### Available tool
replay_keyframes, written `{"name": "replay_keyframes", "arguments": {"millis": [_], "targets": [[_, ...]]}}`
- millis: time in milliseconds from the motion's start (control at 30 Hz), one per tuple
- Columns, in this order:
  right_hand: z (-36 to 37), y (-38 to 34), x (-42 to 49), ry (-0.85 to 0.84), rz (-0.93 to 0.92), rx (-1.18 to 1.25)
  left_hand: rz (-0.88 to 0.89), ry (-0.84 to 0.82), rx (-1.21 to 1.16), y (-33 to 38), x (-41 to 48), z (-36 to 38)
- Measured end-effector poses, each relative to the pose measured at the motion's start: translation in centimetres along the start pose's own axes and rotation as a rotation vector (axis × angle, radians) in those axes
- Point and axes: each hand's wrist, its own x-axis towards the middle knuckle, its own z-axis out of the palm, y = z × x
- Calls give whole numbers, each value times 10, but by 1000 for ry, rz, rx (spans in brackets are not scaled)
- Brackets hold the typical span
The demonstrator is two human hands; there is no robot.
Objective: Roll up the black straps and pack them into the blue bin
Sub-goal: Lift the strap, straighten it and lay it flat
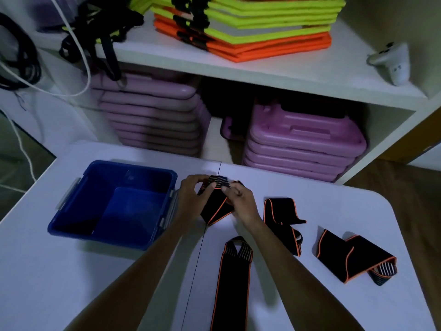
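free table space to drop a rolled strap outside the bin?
Bare table in front of the blue bin, left of the left forearm. A narrower strip along the far edge behind the right hand. The right side is crowded: flat strap, folded strap, bunched strap. The bin is empty.

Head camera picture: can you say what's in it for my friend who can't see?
Two hands, left and right, roll one black strap above a white table. An empty blue bin sits to their left, and three more straps lie unrolled to the right.
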Motion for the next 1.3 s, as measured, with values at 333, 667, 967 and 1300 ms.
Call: {"name": "replay_keyframes", "arguments": {"millis": [333,667,967,1300], "targets": [[-18,-104,-24,-11,-124,73,-91,-301,-186,39,-9,-31],[-9,-183,-73,109,-104,80,-56,-218,-385,87,-47,-58],[8,-272,-110,115,-264,66,76,-214,-782,148,-66,-106],[4,-272,-131,295,-291,148,0,-392,-743,132,-141,-103]]}}
